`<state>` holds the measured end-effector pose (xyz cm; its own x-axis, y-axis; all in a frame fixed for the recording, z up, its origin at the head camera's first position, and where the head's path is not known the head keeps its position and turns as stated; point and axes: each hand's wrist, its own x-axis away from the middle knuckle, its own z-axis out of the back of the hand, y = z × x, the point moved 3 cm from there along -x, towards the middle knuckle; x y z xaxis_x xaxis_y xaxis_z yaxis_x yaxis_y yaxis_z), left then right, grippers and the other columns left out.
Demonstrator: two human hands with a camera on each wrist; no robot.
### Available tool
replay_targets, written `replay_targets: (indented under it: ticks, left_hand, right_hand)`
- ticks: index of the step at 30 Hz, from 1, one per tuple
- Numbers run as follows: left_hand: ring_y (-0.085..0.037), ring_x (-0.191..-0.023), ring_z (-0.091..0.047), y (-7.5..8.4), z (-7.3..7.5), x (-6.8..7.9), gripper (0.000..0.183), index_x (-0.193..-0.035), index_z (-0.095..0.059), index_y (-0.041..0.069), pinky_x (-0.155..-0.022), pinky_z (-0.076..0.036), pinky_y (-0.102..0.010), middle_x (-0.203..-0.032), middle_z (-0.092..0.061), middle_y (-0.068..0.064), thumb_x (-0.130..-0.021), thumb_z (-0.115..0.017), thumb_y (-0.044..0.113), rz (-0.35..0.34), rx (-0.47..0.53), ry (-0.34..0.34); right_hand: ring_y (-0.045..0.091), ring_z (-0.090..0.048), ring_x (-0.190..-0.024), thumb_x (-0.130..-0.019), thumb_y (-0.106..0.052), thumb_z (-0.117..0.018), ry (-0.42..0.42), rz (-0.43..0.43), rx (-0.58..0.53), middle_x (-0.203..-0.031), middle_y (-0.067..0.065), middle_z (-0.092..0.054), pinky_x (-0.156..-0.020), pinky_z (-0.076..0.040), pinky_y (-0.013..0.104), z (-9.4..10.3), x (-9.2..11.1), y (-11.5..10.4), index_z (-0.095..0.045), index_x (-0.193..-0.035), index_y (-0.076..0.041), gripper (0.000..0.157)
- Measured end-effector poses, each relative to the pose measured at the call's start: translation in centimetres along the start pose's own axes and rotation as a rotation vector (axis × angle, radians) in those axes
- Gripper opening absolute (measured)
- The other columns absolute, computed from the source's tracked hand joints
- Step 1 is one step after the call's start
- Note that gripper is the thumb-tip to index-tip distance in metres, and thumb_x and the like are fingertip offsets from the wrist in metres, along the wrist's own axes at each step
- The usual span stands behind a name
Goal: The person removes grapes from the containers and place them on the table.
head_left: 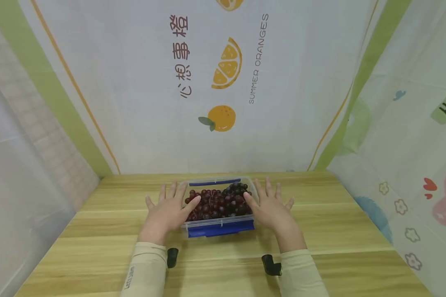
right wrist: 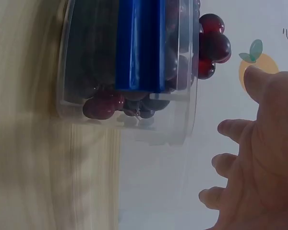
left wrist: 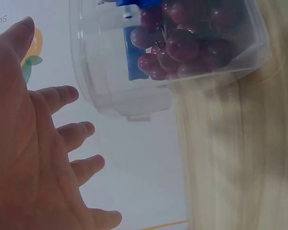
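Note:
A clear plastic food container with blue clip flaps stands uncovered on the wooden table. Red grapes fill it, with a darker bunch at its back right corner. My left hand hovers at the container's left side, fingers spread and thumb toward the grapes. Opposite it, my right hand mirrors this pose at the right side. Both wrist views show a gap between the fingers and the container wall, and neither hand holds anything.
The wooden tabletop extends around the container. Behind it hangs a white cloth printed with oranges and lettering. More printed cloth borders the right side. Black wrist-camera pieces jut inward from both sleeves.

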<state>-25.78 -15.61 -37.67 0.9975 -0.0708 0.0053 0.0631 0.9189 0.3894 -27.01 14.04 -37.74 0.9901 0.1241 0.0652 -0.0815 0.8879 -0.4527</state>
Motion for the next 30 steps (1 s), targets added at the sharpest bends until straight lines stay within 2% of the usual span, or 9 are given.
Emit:
replay_targets:
  ticks: [9, 16, 19, 30]
  left_hand:
    - [-0.055, -0.162, -0.001, -0.4, -1.3, 0.5, 0.098, -0.173, 0.003, 0.026, -0.116, 0.009, -0.088, -0.177, 0.0, -0.027, -0.101, -0.031, 0.083, 0.019, 0.071, -0.066]
    - [-0.054, -0.162, -0.015, -0.8, -2.0, 0.4, 0.115, -0.172, 0.0, 0.011, -0.121, 0.003, -0.084, -0.175, -0.018, -0.028, -0.096, -0.034, 0.089, 0.021, 0.056, -0.073]
    - [-0.054, -0.161, -0.021, -1.0, -2.1, 0.2, 0.122, -0.172, -0.004, 0.006, -0.123, -0.002, -0.083, -0.174, -0.023, -0.028, -0.092, -0.034, 0.093, 0.021, 0.04, -0.075]
    - [-0.055, -0.158, -0.028, -1.5, -2.7, -0.3, 0.127, -0.17, 0.006, 0.005, -0.124, -0.007, -0.082, -0.173, -0.022, -0.032, -0.09, -0.034, 0.095, 0.022, 0.036, -0.079]
  right_hand:
    - [0.047, 0.019, -0.163, -0.109, -0.07, -0.027, -0.013, 0.005, 0.011, -0.18, 0.009, 0.016, -0.115, 0.015, 0.089, -0.6, 0.1, -0.6, 0.0, -0.173, -0.029, 0.081]
    - [0.049, 0.013, -0.164, -0.108, -0.072, -0.029, -0.024, -0.014, 0.009, -0.18, 0.013, 0.01, -0.116, 0.014, 0.088, -1.2, 0.5, -0.5, 0.001, -0.173, -0.029, 0.083]
    - [0.05, 0.011, -0.164, -0.108, -0.073, -0.029, -0.042, -0.017, 0.003, -0.18, 0.018, 0.005, -0.116, 0.013, 0.088, -1.4, 0.7, -0.5, -0.001, -0.173, -0.023, 0.087]
    - [0.05, 0.001, -0.165, -0.109, -0.068, -0.033, -0.058, -0.011, 0.006, -0.18, 0.021, -0.006, -0.119, 0.006, 0.087, -2.4, 1.3, -0.5, -0.005, -0.172, -0.009, 0.091]
